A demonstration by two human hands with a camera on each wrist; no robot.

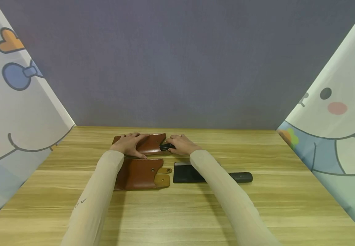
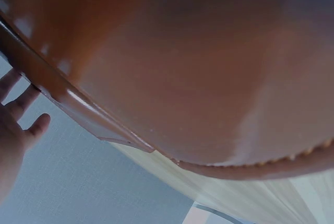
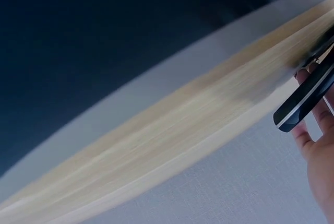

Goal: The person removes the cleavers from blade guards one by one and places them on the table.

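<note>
At the back of the table, a brown leather sheath (image 1: 153, 145) lies under my left hand (image 1: 129, 145), which rests on it with fingers and thumb spread. In the left wrist view, that hand (image 2: 13, 122) touches the sheath's edge. A black knife handle (image 1: 167, 147) sticks out of the sheath's right end; its blade is hidden. My right hand (image 1: 182, 145) holds this handle. The right wrist view shows the handle (image 3: 305, 98) with a pale metal strip, the fingers behind it.
Nearer to me lies a second brown sheath (image 1: 140, 174) with its tan straps (image 1: 162, 180) unfastened. Right of it is a cleaver with a broad dark blade (image 1: 188, 173) and black handle (image 1: 241, 177), partly under my right forearm. A grey panel (image 1: 177, 68) borders the table's back.
</note>
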